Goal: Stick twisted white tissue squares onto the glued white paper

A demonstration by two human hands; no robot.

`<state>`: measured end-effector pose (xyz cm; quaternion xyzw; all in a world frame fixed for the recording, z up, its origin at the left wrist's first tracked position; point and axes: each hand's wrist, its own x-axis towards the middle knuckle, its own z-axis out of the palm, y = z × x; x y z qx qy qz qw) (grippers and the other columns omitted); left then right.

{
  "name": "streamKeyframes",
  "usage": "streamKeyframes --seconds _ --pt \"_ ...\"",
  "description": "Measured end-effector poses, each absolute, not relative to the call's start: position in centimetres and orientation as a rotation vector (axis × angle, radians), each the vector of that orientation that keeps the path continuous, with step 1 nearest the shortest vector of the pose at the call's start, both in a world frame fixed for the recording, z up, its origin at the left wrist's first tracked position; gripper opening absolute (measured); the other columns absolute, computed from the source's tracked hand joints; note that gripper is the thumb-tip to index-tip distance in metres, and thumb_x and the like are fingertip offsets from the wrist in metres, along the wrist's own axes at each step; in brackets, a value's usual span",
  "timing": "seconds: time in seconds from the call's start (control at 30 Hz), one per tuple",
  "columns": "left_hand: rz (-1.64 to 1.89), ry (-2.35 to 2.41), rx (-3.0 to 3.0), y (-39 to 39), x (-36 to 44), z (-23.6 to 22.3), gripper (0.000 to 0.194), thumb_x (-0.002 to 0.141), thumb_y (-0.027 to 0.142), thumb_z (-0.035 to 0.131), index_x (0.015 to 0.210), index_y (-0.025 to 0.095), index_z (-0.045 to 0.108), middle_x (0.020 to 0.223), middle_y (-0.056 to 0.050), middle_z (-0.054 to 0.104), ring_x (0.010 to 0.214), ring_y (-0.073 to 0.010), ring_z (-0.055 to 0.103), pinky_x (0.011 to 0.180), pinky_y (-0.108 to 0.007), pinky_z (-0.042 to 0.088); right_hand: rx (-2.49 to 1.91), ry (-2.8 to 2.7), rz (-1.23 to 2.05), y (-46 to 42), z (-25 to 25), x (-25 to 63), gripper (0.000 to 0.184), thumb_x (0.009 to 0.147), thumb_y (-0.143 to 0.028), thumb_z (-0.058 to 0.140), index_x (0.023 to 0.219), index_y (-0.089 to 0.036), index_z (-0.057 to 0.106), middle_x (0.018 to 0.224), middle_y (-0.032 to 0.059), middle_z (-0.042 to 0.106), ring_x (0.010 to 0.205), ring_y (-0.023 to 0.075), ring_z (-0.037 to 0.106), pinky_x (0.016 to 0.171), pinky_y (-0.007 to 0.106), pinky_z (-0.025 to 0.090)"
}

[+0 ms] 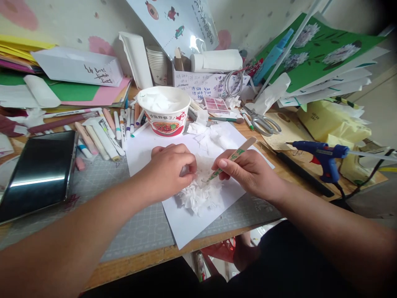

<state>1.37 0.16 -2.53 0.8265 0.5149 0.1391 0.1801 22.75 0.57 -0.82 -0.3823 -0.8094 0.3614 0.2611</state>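
A clump of crumpled white tissue pieces (200, 194) lies on a white paper sheet (189, 225) on the grey cutting mat (136, 223). My left hand (170, 169) is curled over the tissue clump, fingers pinched on it. My right hand (249, 171) grips a wooden stick (238, 153) with a green pattern, its tip pressed into the tissue next to my left fingers.
A paper bowl (166, 109) holding white tissue stands behind the sheet. Several markers (105, 134) lie at left beside a dark tablet (37, 171). Scissors (263, 122), a blue glue gun (324, 155), stacked papers and a green collage (313, 54) crowd the right and back.
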Motion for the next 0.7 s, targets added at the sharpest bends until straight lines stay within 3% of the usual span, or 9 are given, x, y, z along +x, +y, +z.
streamKeyframes --seconds 0.33,0.47,0.53,0.7 --pt "0.438 1.395 2.304 0.2 1.3 -1.7 0.016 0.08 0.037 0.058 0.075 0.022 0.062 0.086 -0.001 0.06 0.091 -0.021 0.054 0.08 -0.035 0.036 -0.939 -2.086 1.198 0.9 -1.7 22.0 0.045 0.092 -0.049 0.046 0.069 -0.014 0.064 0.074 0.0037 0.065 0.06 0.0086 0.057 0.057 0.021 0.046" --pt "0.384 1.392 2.286 0.0 1.4 -1.5 0.027 0.071 0.049 0.067 0.078 0.023 0.062 0.092 0.0 0.06 0.096 -0.0235 0.053 0.088 -0.041 0.032 -0.956 -2.024 1.229 0.9 -1.7 21.5 0.05 0.089 -0.056 0.047 0.069 -0.013 0.064 0.07 0.0036 0.064 0.057 0.0083 0.056 0.055 0.021 0.045" --pt "0.356 1.443 2.293 0.0 1.5 -1.6 0.027 0.066 0.047 0.071 0.077 0.023 0.062 0.091 0.0 0.06 0.096 -0.0244 0.053 0.089 -0.043 0.03 -0.988 -1.996 1.256 0.9 -1.7 21.3 0.049 0.087 -0.057 0.049 0.069 -0.014 0.063 0.067 0.0033 0.064 0.056 0.0086 0.055 0.054 0.021 0.045" --pt "0.341 1.48 2.288 0.0 1.8 -1.9 0.01 0.071 0.032 0.064 0.076 0.024 0.062 0.092 0.001 0.061 0.094 -0.0228 0.054 0.089 -0.044 0.029 -1.014 -1.806 1.193 1.9 -0.7 22.8 0.038 0.088 -0.05 0.052 0.076 -0.016 0.065 0.061 0.0004 0.06 0.053 0.01 0.053 0.053 0.024 0.042"
